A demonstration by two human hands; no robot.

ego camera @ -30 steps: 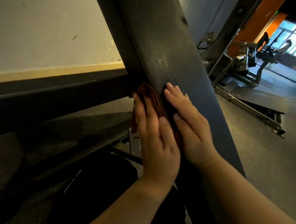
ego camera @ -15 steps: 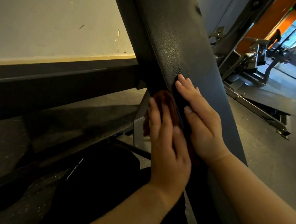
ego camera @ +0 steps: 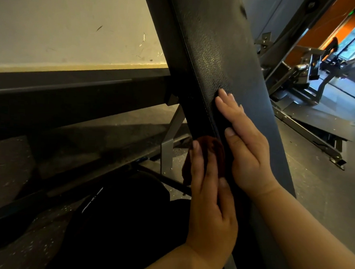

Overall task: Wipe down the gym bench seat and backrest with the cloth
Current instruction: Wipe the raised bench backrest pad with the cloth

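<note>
The black padded backrest rises steeply from bottom centre to the top edge. A dark reddish-brown cloth lies on its left side edge. My left hand presses the cloth flat against that edge with straight fingers; most of the cloth is hidden under the hand. My right hand rests flat on the front face of the backrest, just right of the seam, fingers straight and pointing up. The bench seat is not in view.
A grey metal support leg stands behind the backrest. A dark low frame runs along the cream wall at left. Other gym machines stand at the right on the dark floor. My dark-clothed leg is below.
Both hands and the cloth have slid down the backrest's left edge, lower in view than before. The camera has moved too, so the backrest sits further right.
</note>
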